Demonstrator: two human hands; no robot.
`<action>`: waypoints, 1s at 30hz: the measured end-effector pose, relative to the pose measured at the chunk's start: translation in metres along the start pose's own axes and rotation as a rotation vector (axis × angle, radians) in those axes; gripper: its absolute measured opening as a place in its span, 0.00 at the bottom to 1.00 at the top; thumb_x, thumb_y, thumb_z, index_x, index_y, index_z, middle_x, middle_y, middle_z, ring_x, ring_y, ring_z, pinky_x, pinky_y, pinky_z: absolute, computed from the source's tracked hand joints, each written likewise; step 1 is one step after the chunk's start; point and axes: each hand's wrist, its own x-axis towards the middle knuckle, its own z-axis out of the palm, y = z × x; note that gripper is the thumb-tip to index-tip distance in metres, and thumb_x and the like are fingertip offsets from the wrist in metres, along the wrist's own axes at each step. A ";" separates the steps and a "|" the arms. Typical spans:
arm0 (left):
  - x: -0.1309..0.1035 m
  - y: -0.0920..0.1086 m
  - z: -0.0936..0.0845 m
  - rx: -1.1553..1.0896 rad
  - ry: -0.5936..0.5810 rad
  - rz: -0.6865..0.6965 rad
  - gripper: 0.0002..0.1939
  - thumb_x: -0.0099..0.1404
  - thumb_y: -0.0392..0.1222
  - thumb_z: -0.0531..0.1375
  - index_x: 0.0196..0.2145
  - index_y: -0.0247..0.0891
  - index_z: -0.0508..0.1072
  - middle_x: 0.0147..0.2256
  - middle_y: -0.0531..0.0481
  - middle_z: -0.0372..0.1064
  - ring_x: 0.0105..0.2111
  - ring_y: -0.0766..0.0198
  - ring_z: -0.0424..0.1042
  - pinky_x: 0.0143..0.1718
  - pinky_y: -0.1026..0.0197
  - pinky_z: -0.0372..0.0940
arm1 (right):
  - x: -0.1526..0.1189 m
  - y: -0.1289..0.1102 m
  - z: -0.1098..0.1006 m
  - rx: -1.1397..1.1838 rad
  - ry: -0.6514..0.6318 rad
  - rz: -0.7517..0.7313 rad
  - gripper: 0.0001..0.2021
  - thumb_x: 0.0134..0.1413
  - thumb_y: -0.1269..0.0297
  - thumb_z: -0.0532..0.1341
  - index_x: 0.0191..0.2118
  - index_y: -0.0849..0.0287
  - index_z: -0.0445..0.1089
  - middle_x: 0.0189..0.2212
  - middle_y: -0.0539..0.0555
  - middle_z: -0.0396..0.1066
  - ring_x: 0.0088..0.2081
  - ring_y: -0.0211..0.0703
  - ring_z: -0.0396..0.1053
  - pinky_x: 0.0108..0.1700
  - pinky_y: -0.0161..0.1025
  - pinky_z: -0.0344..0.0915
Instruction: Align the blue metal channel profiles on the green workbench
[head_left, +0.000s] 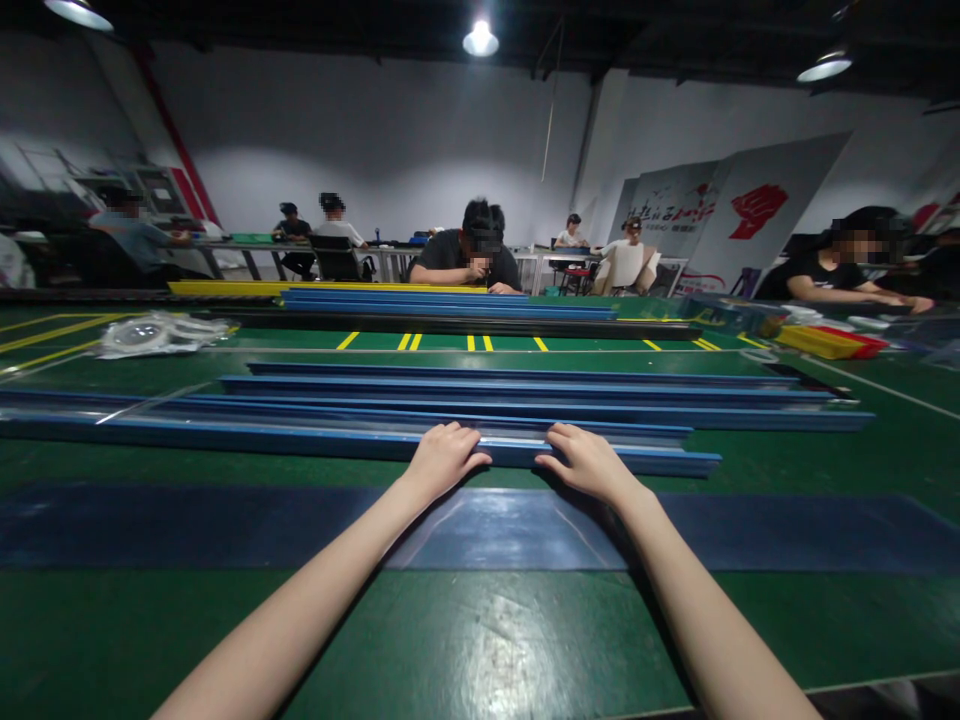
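Observation:
My left hand [446, 460] and my right hand [586, 462] are wrapped over a long blue plastic channel strip [517, 455], thumbs on its near wall and fingers over the top. The strip lies lengthwise across the green table and runs out of view at the left. Just behind it lie several more blue channel strips [787, 417], parallel to it. Nearer me, a flat, see-through bluish sheet [225, 527] stretches across the table under my forearms.
Further back lie a black strip [465, 324], more blue strips [442, 303] and a yellow strip [330, 288]. A bagged white roll [150, 335] is at the left, a yellow tray [817, 341] at the right. A person [469, 250] sits opposite; others sit around the room.

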 end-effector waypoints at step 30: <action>0.002 0.002 -0.005 0.053 -0.027 0.015 0.15 0.62 0.53 0.52 0.33 0.37 0.68 0.34 0.48 0.69 0.37 0.60 0.66 0.34 0.61 0.57 | -0.001 -0.001 0.000 0.043 0.050 -0.035 0.14 0.55 0.57 0.51 0.40 0.61 0.68 0.43 0.58 0.68 0.45 0.44 0.64 0.45 0.38 0.59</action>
